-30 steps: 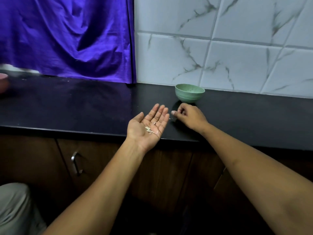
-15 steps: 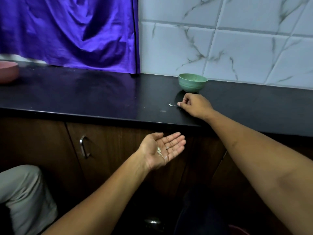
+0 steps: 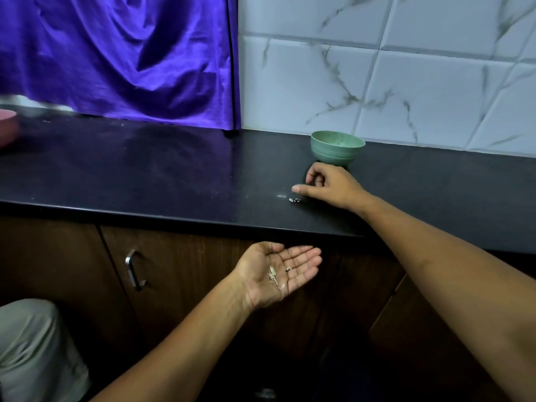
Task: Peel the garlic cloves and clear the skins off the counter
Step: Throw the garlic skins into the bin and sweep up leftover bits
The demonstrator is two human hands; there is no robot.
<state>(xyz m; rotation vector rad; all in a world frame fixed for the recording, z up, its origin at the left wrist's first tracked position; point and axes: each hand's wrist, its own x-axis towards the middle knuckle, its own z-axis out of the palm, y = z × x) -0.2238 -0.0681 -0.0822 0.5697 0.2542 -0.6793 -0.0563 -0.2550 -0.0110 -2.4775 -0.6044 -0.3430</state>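
Note:
My left hand (image 3: 278,271) is held palm up just below the front edge of the black counter (image 3: 145,175), with a few pale garlic skins (image 3: 274,275) lying on the palm. My right hand (image 3: 327,187) rests on the counter with its fingers curled and the thumb stretched toward the edge. Small bits of skin (image 3: 294,200) lie on the counter right by that thumb. A green bowl (image 3: 337,147) stands just behind the right hand, near the wall; its contents are hidden.
A purple cloth (image 3: 121,59) hangs over the back of the counter on the left. A pink bowl (image 3: 7,126) sits at the far left edge. Dark wood cabinet doors with a metal handle (image 3: 133,269) lie under the counter. My knee (image 3: 34,349) shows at the lower left.
My left hand came off the counter top and dropped below its front edge, still palm up with the skins. My right hand stayed by the bowl, its thumb now reaching toward the skin bits.

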